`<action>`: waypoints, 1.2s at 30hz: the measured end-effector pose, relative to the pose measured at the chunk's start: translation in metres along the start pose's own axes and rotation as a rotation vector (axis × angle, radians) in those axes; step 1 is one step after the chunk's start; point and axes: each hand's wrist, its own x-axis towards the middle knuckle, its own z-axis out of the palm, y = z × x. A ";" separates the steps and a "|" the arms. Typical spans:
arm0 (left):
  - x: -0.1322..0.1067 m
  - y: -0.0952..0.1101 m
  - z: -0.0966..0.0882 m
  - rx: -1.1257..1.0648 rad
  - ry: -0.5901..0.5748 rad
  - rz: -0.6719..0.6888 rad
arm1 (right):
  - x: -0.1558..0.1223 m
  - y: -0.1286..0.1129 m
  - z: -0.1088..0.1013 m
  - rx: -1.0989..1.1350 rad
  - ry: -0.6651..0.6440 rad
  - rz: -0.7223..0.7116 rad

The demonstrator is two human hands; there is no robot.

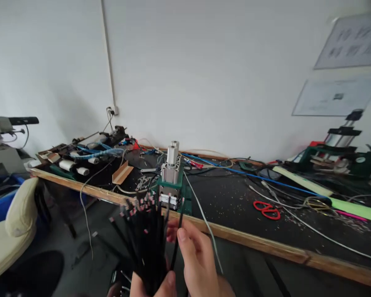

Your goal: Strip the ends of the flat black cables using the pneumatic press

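Observation:
My left hand (151,286) shows only at the bottom edge, its fingers wrapped round a bundle of black wires (144,233) with pink-tipped ends fanned upward. My right hand (194,258) is just right of the bundle, thumb and fingers pinched on a single black wire (177,237) that rises toward a small metal press (171,181) with a silver cylinder, standing on a green base at the bench's near edge.
A black-topped workbench (235,198) with a wooden rim (266,246) holds red scissors (267,209), blue and white cables, a yellow-green strip (327,193), tools at the far left and a second machine (340,150) at right. A cream chair (9,231) stands at the left.

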 end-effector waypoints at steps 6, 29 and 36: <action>0.002 -0.011 -0.009 -0.214 0.167 0.005 | 0.005 0.015 0.023 -0.029 0.041 0.075; 0.024 0.024 -0.001 -0.352 0.060 0.324 | 0.035 0.077 0.075 0.379 0.277 0.352; 0.033 0.032 -0.003 -0.286 0.054 0.395 | 0.045 0.076 0.083 0.543 0.329 0.324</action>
